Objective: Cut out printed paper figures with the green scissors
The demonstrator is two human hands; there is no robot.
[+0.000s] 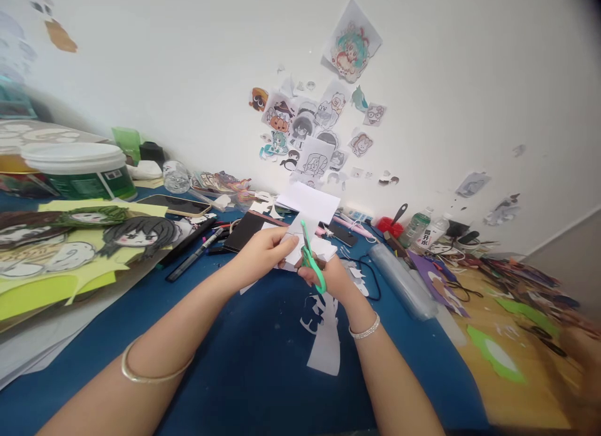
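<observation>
My right hand (332,276) clasps green scissors (308,257), long axis and tips running far, slightly left; my left hand (268,247) pinches white paper (293,255).

Around the middle of your view, paper drawings (300,126) cling to the white wall (188,60) at twelve o'clock. At nine, you have a green tub (79,173) with a white rim and a phone (176,204) lying flat. A marker (195,254) lies at eight. You find two bottles (417,226) at three; at four, a clear plastic roll (404,283) rests on the table's blue cover (235,367).
</observation>
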